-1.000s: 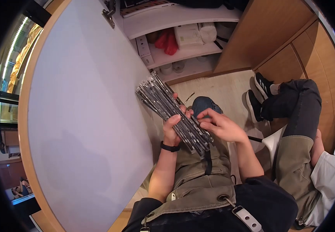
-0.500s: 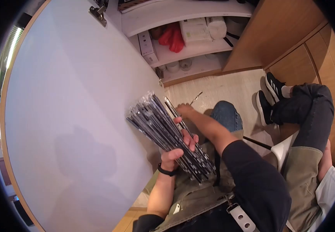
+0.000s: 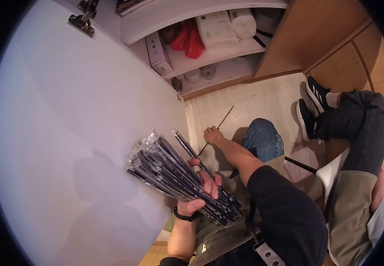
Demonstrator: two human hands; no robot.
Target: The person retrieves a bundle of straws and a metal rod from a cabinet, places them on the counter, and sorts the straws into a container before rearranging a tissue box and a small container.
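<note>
My left hand (image 3: 201, 190), with a black band at the wrist, is closed around a thick bundle of thin black sticks (image 3: 167, 170) in clear wrappers. The bundle slants from upper left to lower right over my lap. A couple of sticks (image 3: 188, 146) stand slightly apart from the rest, by my fingertips. Low over the floor, my right hand (image 3: 213, 134) is closed on a single thin stick (image 3: 226, 116) that shows on both sides of the fingers. Its exact kind cannot be made out.
A white cabinet door (image 3: 77, 111) stands swung out on my left. On the cabinet shelves (image 3: 214, 64) are a long white box (image 3: 156, 53), a red bag (image 3: 190, 40), white packs (image 3: 218, 31) and cups. Another person's legs (image 3: 356, 128) and black shoes (image 3: 306, 119) are close on the right.
The bundle in my left hand has moved down and left in view. My right hand has shifted slightly, and the thin stick it holds now shows on both sides of the fingers.
</note>
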